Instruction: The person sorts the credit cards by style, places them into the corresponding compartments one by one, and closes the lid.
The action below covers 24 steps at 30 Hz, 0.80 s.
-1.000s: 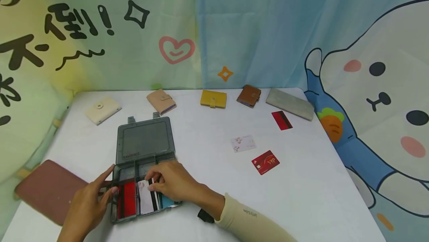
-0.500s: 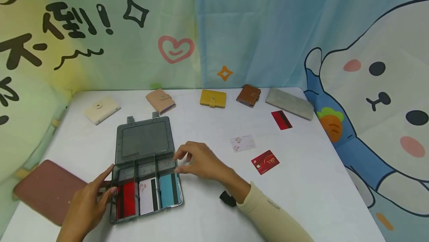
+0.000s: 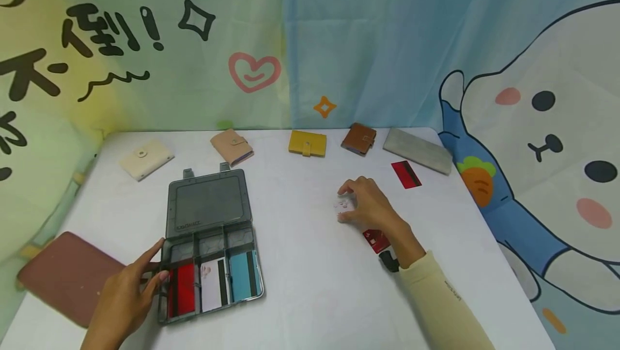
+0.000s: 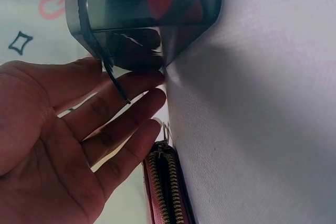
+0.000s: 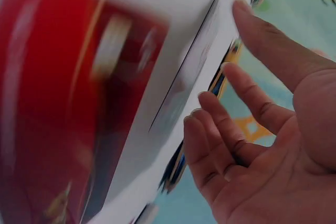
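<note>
at near left, one left hand (image 3: pixel 121 293) rested spread fingers against one grey box (image 3: pixel 209 199); farther right, one pale card (image 3: pixel 343 206) lay beneath one right hand (image 3: pixel 372 204), thumb and fingers parted, seemingly reaching, which next called for an edge pinch.

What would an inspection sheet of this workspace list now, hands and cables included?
Surface: white tabletop.
Job's things: open gray compartment case, holding red striped card, white striped card and blue striped card separately; loose floral card, red card and red-and-black card outside it.
Clutter: cream wallet, tan wallet, yellow wallet, brown wallet and gray wallet along the back; maroon zip pouch at left.
Left hand: fingers at the case's left edge.
Right hand: fingers around the floral card; contact unclear.
Cables: nothing seen.
Surroundings: cartoon-printed curtain behind.
</note>
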Available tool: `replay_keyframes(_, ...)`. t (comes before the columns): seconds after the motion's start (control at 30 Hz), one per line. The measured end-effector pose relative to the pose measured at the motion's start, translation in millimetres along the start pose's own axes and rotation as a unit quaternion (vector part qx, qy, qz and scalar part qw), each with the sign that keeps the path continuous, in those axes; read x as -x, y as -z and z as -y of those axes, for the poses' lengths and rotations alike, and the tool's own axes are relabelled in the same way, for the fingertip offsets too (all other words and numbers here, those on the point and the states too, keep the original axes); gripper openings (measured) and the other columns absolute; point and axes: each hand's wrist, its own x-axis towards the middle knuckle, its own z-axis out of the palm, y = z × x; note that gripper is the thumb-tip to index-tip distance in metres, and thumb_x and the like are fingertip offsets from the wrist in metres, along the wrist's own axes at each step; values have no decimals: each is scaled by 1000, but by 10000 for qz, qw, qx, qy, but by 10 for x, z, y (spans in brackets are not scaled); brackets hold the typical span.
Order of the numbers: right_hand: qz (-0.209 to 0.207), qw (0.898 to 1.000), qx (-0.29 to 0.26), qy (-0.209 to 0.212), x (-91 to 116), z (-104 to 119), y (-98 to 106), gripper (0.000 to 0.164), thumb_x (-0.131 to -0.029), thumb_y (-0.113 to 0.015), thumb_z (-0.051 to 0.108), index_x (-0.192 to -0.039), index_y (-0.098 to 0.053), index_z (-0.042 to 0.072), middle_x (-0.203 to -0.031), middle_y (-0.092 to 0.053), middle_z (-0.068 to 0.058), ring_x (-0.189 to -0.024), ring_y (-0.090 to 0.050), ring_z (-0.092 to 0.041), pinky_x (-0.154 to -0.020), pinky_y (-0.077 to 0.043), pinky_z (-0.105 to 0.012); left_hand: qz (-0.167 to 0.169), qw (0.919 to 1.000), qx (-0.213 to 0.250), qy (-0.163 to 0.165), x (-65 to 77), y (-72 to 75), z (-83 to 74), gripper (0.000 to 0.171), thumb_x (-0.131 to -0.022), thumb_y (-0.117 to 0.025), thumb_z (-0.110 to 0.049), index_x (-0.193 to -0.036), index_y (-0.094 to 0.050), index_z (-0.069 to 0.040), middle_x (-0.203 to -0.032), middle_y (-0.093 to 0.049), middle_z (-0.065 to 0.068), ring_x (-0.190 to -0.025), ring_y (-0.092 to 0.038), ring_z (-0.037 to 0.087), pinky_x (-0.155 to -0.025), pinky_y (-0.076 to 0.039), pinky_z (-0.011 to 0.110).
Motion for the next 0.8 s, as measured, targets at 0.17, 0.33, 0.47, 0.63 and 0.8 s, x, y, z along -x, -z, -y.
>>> replay_keyframes(0.17,-14,9994,238,-237,1,-136,30,52,-72,-91,30,-116,-66,17,-113,-55,-9,-106,-47,-25,-90,-50,-44,0,10000,-28,14,9,-5,-2,71,-90,-73,-10,-153,-39,-9,-105,-73,25,-81,-72,35,-70,-55,56)
replay_keyframes(0.33,60,9996,114,-251,-19,-126,1,48,-71,-92,29,-107,-65,14,-106,-57,-7,-100,-50,-23,-88,-51,-41,11,10000,-46,59,1,-10,-8,72,-90,-73,-10,-153,-39,-10,-106,-72,25,-82,-72,35,-70,-55,56)
replay_keyframes(0.47,240,9997,56,-89,-21,-47,-31,44,-71,-92,28,-100,-62,16,-99,-58,-3,-94,-52,-20,-83,-49,-37,2,9999,-63,100,-1,-11,-16,72,-89,-73,-10,-153,-39,-10,-106,-72,25,-82,-72,36,-71,-55,56)
replay_keyframes(0.63,664,9975,-98,226,7,147,-74,30,-78,-87,26,-91,-60,19,-84,-59,1,-83,-53,-17,-73,-45,-32,50,9997,-127,191,-5,-12,-26,73,-90,-72,-11,-154,-37,-11,-107,-72,25,-84,-71,38,-72,-54,57)
replay_keyframes(0.8,1421,9814,-969,857,81,414,-135,20,-86,-79,21,-93,-61,19,-78,-57,0,-74,-54,-14,-65,-45,-26,-16,9998,-140,123,-5,-10,-27,71,-91,-72,-11,-153,-39,-10,-106,-72,24,-82,-71,36,-70,-54,56)
